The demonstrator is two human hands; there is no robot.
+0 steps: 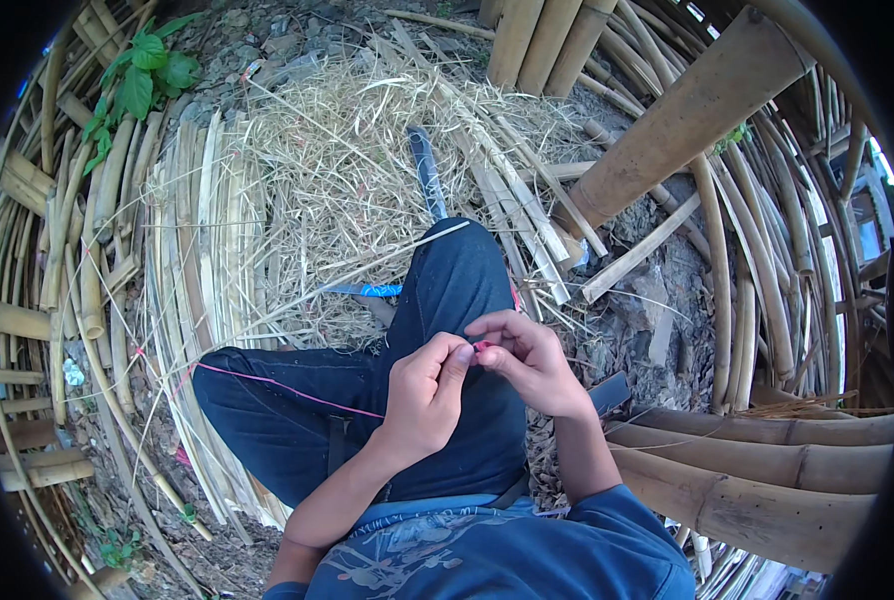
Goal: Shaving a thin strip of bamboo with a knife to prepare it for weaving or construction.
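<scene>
Pinched between fingertips of both hands: a small pink bit (pixel 481 346), seemingly the end of a pink string (pixel 287 386), held over the raised knee (pixel 457 280). Left hand (pixel 425 395) curled, thumb and forefinger pressed together on the bit from the near-left side; right hand (pixel 529 362) meeting it from the right, fingertips likewise closed on the same spot, so both grips touching there. Neither hand clearly nearer; both on it. From the pinch, string running left and slightly down, under the left hand, across the dark trousers toward the other knee (pixel 229 378), long axis roughly level across the lap, then on past it toward the ground; far end too thin to trace. Hard to tell whether the pink bit is a knot, a bead or just bunched string. Beyond the raised knee, a long dark blade-like tool (pixel 428 172) lying on a heap of straw-like shavings (pixel 327 170), pointing away. Just left of the knee, a blue-handled tool (pixel 367 290) flat among the shavings. Farther left, a fan of split bamboo strips (pixel 202 260); beyond those, round bamboo canes (pixel 87 240) and a green plant (pixel 147 75). Right of the knee, thick bamboo poles (pixel 697 110) slanting up, more poles (pixel 767 470) near the right elbow, bare stony ground (pixel 657 300) between.
</scene>
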